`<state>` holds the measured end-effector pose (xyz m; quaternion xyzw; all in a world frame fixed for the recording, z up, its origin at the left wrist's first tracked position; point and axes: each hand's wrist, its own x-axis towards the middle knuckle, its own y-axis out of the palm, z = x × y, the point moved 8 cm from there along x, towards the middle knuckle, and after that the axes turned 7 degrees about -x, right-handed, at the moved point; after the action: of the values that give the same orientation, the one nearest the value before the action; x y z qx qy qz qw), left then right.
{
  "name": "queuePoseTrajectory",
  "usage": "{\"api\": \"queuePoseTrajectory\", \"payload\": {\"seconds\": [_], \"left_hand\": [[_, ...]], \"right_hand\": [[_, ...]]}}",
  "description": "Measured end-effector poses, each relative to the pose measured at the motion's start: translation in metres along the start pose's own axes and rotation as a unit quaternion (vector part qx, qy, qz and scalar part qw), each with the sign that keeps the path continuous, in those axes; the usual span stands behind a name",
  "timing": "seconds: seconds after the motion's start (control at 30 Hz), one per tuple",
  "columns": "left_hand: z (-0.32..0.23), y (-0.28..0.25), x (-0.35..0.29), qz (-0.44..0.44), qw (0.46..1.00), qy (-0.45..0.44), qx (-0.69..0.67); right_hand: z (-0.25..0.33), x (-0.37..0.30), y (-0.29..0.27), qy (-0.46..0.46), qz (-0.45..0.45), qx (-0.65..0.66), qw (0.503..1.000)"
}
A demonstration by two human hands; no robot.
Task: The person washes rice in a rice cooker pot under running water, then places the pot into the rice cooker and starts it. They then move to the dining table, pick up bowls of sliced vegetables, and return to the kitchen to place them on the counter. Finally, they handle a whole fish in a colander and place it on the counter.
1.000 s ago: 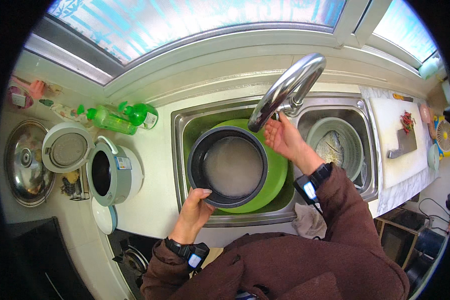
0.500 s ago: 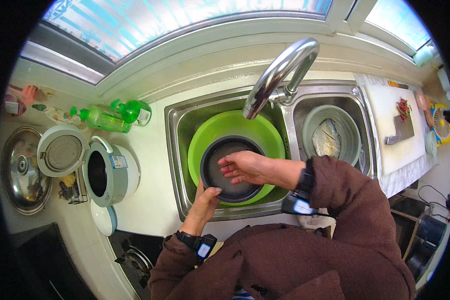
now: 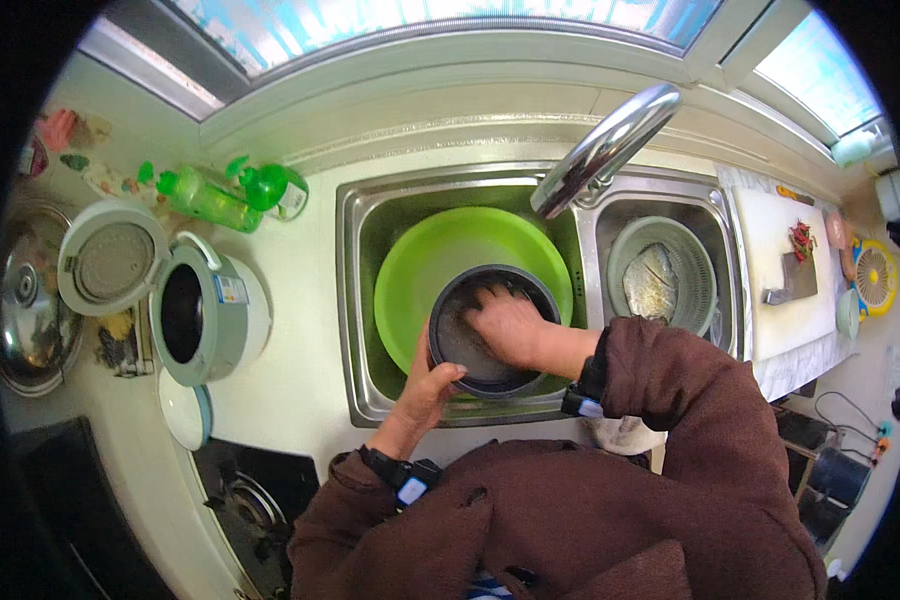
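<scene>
A dark round inner pot (image 3: 460, 335) rests in a bright green basin (image 3: 430, 265) inside the left bowl of a steel sink (image 3: 355, 300). My left hand (image 3: 425, 385) grips the pot's near rim, thumb over the edge. My right hand (image 3: 505, 320) is pressed flat inside the pot, fingers spread against its bottom. The curved steel tap (image 3: 605, 150) arches over the divider between the two bowls, just beyond the pot.
A pale green colander (image 3: 660, 275) sits in the right bowl. An open rice cooker (image 3: 195, 315) with its lid (image 3: 110, 260) up stands left of the sink, green bottles (image 3: 220, 195) behind it. A cutting board (image 3: 785, 270) with a knife and chillies lies to the right. A stove (image 3: 250, 495) is near left.
My right hand left the tap and went down into the pot. The pot shifted right and nearer within the basin, and the view moved closer to the sink.
</scene>
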<state>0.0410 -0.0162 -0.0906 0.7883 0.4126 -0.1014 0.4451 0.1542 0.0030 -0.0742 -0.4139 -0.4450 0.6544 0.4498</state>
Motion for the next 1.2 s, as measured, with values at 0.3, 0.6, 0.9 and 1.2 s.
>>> {"api": "queuePoseTrajectory", "payload": {"seconds": [0.3, 0.6, 0.9, 1.2], "left_hand": [[0.007, -0.007, -0.001, 0.0, 1.0, -0.016, -0.015], [0.003, -0.011, 0.003, -0.003, 1.0, -0.02, 0.0], [0.004, -0.027, 0.007, -0.041, 0.999, -0.017, 0.012], [-0.008, -0.027, 0.004, -0.042, 0.999, 0.02, 0.008]], "right_hand": [[0.034, -0.012, 0.0, -0.125, 0.101, 0.086, 0.983], [0.02, -0.006, 0.014, -0.122, 0.091, -0.075, 0.986], [0.013, -0.009, -0.094, -0.066, -0.069, 0.156, 0.983], [0.021, -0.013, -0.098, -0.083, -0.137, 0.162, 0.974]]}}
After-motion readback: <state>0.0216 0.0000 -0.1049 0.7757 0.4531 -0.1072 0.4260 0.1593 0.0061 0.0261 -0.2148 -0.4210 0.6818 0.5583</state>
